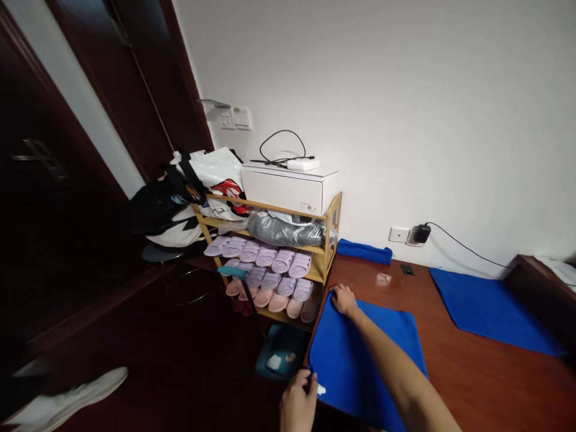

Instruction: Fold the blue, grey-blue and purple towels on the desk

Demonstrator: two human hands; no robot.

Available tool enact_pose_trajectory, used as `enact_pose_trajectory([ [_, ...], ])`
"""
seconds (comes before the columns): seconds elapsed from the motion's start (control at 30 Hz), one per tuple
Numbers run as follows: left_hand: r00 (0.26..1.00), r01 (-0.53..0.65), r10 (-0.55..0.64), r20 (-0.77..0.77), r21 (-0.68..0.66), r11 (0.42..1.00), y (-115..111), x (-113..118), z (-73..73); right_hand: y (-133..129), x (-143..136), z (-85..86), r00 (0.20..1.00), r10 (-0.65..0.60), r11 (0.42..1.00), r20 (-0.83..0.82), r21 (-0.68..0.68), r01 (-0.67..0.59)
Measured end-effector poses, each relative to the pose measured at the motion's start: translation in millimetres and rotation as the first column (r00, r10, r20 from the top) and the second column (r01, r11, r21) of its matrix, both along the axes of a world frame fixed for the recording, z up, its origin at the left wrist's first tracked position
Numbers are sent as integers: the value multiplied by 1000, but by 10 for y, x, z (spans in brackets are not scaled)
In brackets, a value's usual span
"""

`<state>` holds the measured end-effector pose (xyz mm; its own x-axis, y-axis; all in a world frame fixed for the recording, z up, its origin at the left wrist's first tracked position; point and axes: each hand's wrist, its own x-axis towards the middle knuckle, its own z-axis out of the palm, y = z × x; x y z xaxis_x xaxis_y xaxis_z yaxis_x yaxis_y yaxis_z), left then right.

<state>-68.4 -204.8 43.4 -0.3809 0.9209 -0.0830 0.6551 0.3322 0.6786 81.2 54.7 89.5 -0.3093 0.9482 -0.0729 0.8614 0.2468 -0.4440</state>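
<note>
A blue towel [360,360] lies spread on the near left part of a reddish-brown wooden table [472,372]. My right hand [344,299] reaches forward and grips the towel's far left corner. My left hand [299,403] pinches the towel's near left edge, next to a small white tag [320,389]. Both hands sit at the table's left edge.
A second blue towel [490,312] lies spread at the right, and a rolled one [364,251] by the wall. Left of the table stands a bamboo shoe rack [330,240] with several slippers, a white box and bags. A teal dustpan [281,354] sits on the floor below.
</note>
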Motion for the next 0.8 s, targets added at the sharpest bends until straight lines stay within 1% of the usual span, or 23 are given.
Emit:
enact_pose_trajectory([
  [0.1, 990, 49, -49, -135, -7, 999, -48, 10, 25, 98, 32, -54, 999, 15, 1000, 38, -7, -15],
  [0.2, 975, 37, -32, -219, 20, 999, -117, 12, 1, 144, 32, -74, 999, 28, 1000, 39, -10, -28],
  [0.3, 985, 14, -7, -173, 34, 999, -183, 40, -89, 110, 25, -42, 999, 36, 999, 4, -4, -36],
  [0.4, 999, -13, 19, -43, 144, 989, -230, 53, -187, 30, 89, 93, 994, 78, 997, -77, 8, -77],
  [0.47, 997, -38, 23, 71, 221, 974, -247, 21, -215, -32, 207, 253, 982, 119, 993, -149, 18, -118],
  [0.5, 991, -54, 23, 129, 238, 970, -250, -8, -210, -65, 293, 354, 973, 139, 990, -186, 25, -137],
  [0.57, 973, -70, 16, 232, 229, 971, -247, -81, -149, -147, 517, 592, 952, 170, 985, -255, 44, -164],
  [0.6, 961, -66, 3, 275, 219, 974, -240, -118, -92, -199, 654, 727, 942, 180, 984, -282, 56, -171],
  [0.63, 950, -56, -14, 311, 216, 975, -230, -151, -17, -260, 804, 871, 931, 188, 982, -312, 67, -176],
  [0.7, 932, -44, -47, 360, 242, 969, -203, -200, 181, -419, 1133, 1179, 893, 196, 981, -404, 82, -178],
  [0.8, 916, -46, -84, 391, 313, 949, -147, -215, 589, -748, 1648, 1653, 795, 180, 981, -579, 48, -187],
])
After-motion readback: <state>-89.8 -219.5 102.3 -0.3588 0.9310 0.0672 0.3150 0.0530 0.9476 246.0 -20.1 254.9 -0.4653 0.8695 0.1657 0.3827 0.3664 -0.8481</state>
